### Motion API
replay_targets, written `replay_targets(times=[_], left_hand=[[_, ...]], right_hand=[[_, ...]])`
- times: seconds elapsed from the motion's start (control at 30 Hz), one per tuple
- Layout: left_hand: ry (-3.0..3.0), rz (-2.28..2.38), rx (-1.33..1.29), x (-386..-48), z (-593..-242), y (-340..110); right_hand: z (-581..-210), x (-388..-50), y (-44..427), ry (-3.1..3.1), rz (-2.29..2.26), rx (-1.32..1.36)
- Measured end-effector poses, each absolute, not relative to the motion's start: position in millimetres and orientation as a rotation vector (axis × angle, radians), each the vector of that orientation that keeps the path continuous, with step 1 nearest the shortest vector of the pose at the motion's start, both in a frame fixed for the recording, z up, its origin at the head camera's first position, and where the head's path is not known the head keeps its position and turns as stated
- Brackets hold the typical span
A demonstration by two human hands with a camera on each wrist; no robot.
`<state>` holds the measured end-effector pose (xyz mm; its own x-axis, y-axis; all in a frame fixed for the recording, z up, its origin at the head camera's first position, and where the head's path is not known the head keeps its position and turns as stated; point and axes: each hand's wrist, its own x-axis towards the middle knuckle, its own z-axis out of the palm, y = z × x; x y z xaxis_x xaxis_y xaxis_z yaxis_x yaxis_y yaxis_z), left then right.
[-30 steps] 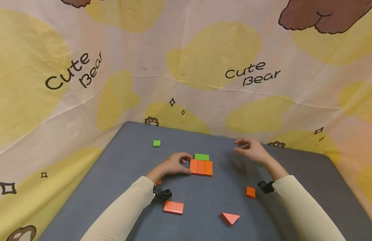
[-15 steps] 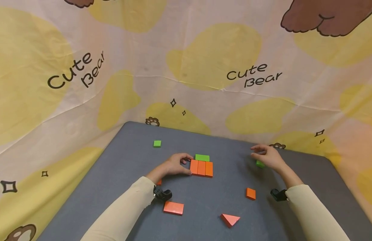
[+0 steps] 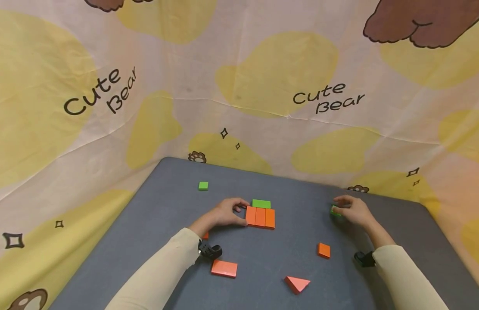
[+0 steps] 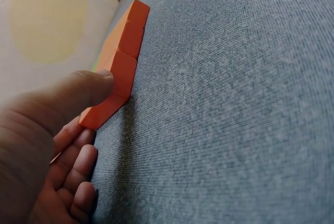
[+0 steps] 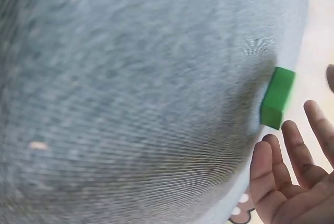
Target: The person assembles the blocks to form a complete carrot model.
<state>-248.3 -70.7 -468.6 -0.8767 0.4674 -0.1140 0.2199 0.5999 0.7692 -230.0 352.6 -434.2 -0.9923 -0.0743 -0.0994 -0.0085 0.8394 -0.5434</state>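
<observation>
Three orange rectangular blocks point(image 3: 260, 217) lie side by side in the middle of the table. A green rectangular block point(image 3: 261, 203) touches their far side. My left hand point(image 3: 227, 212) holds the leftmost orange block, its thumb at the near corner and forefinger at the far one. The left wrist view shows the thumb against this orange block point(image 4: 124, 75), with the other fingers bent below. At the far right, my right hand point(image 3: 353, 211) reaches over another green block point(image 3: 334, 212). In the right wrist view that green block point(image 5: 278, 96) sits just beyond the spread fingers point(image 5: 295, 143).
A small green block point(image 3: 203, 186) lies at the far left. Nearer are a pink rectangular block point(image 3: 224, 268), a pink triangular block point(image 3: 297, 284) and a small orange block point(image 3: 323, 250). Another orange piece point(image 3: 205, 236) is partly hidden by the left wrist. A printed cloth point(image 3: 255, 129) hangs behind the table.
My right hand has moved right and down to the green block at the far right. The left hand stays at the orange blocks.
</observation>
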Motion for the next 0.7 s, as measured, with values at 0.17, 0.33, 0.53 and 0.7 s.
replay_targets(times=[0.17,0.33,0.53,0.7], left_hand=[[2.517,1.159,0.564,-248.7,-469.6,-71.5],[2.515,1.165,0.574,-248.8,-469.4,-71.3],[2.507,1.165,0.588,-248.9,-469.8,-71.3],[2.503,1.164,0.579,-248.4,-468.9,-71.9]], right_hand=[[-439.4,-228.8,356.2,2.908,-0.847,-0.082],[-441.7,-228.6,357.8,2.900,-0.864,-0.054],[-443.2,-228.2,357.9,2.899,-0.868,-0.045],[-443.5,-227.8,357.2,2.892,-0.890,-0.048]])
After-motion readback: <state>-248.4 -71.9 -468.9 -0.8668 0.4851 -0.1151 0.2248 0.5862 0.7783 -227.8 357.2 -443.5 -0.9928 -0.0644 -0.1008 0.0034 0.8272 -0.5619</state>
